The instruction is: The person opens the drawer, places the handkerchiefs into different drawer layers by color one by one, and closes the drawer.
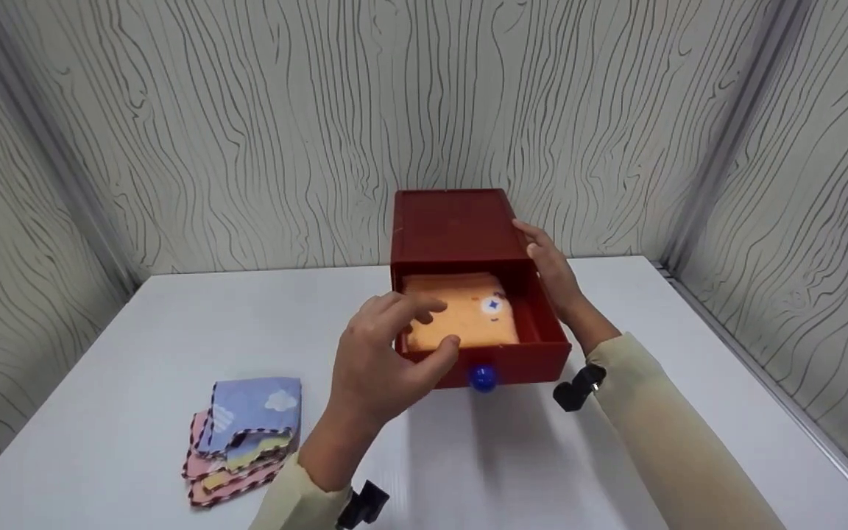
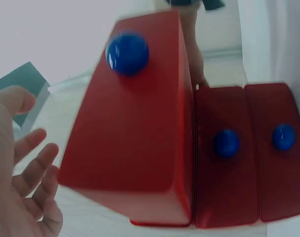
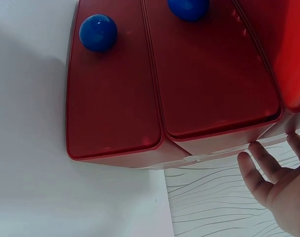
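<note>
A red drawer cabinet (image 1: pixel 453 224) stands on the table with its top drawer (image 1: pixel 527 364) pulled out. In the drawer lies a folded orange towel (image 1: pixel 468 316) with a white and blue mark. My left hand (image 1: pixel 387 361) hovers over the drawer's front left part, thumb and fingers apart, holding nothing. Against the cabinet's right side rest the fingers of my right hand (image 1: pixel 556 276), also seen at the side wall in the right wrist view. In the left wrist view, the drawer's blue knob (image 2: pixel 127 53) faces the camera.
Folded blue, pink and yellow towels (image 1: pixel 255 434) with striped edging lie stacked at the left of the white table (image 1: pixel 137 353). Two lower drawers (image 2: pixel 226 182) with blue knobs are closed. Wood-patterned panels (image 1: pixel 284 132) stand behind and at both sides.
</note>
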Tool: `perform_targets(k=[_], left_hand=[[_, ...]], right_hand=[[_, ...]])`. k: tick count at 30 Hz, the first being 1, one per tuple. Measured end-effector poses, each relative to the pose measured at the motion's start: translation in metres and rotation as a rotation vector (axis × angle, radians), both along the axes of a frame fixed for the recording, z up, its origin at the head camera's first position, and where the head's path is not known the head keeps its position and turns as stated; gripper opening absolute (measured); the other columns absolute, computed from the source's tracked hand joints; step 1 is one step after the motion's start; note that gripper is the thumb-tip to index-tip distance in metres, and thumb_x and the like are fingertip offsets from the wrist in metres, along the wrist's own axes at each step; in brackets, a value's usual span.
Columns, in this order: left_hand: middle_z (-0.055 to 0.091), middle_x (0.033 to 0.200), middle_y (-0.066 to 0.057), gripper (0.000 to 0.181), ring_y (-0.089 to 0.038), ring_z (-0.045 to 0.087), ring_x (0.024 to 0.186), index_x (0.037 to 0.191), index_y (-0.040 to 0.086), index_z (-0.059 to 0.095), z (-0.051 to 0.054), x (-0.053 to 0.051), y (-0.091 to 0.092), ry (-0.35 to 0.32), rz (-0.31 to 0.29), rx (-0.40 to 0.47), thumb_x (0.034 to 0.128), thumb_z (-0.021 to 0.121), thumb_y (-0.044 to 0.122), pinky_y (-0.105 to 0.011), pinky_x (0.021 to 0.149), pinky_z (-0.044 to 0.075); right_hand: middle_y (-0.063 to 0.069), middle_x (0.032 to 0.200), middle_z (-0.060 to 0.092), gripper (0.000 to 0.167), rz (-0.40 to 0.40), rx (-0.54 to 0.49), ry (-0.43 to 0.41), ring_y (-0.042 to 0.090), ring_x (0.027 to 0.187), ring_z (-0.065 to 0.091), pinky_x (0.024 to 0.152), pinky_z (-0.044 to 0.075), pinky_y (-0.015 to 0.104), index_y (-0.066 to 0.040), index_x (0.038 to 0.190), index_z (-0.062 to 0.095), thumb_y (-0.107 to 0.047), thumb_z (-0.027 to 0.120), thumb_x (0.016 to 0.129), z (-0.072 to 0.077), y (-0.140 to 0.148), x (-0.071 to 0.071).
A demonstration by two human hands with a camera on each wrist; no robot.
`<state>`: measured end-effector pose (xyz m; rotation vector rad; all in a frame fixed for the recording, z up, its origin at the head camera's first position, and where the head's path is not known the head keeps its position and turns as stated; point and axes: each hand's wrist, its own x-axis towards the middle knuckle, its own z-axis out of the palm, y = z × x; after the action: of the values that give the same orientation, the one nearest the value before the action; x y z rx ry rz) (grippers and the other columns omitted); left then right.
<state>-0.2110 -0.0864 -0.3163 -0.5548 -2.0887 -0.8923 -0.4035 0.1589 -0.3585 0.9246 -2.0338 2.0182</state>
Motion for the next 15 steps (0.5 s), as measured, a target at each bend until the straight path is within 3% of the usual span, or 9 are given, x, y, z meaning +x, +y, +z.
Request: perform_targets(k=[2, 8, 15], left_hand=[[0.066, 0.082, 0.008, 0.026, -0.006, 0.055, 0.073, 0.099, 0.021, 0.07, -0.003, 0.008, 0.004, -0.013, -0.029, 0.014, 0.0767, 0.077, 0.031, -0.019, 0.061, 0.049], [0.07, 0.074, 0.01, 0.023, 0.004, 0.058, 0.061, 0.101, 0.016, 0.07, -0.014, 0.027, 0.012, -0.112, -0.199, 0.059, 0.0799, 0.076, 0.022, -0.013, 0.056, 0.05], [0.073, 0.076, 0.011, 0.023, 0.008, 0.061, 0.061, 0.101, 0.026, 0.072, -0.028, 0.027, 0.022, -0.241, -0.093, 0.017, 0.0788, 0.076, 0.032, -0.01, 0.055, 0.048]], right_hand=[[0.018, 0.154, 0.031, 0.051, -0.006, 0.009, -0.003, 0.014, 0.128, 0.045, 0.099, 0.042, 0.023, -0.004, 0.15, 0.028, -0.015, 0.028, 0.1, -0.001, 0.001, 0.0], [0.017, 0.153, 0.034, 0.05, -0.022, 0.021, -0.007, 0.01, 0.126, 0.047, 0.099, 0.042, 0.023, -0.006, 0.149, 0.03, -0.016, 0.029, 0.1, 0.0, 0.0, 0.002], [0.017, 0.152, 0.035, 0.051, -0.022, 0.02, -0.006, 0.011, 0.125, 0.048, 0.098, 0.042, 0.025, -0.006, 0.15, 0.03, -0.018, 0.03, 0.1, 0.0, 0.0, 0.002]])
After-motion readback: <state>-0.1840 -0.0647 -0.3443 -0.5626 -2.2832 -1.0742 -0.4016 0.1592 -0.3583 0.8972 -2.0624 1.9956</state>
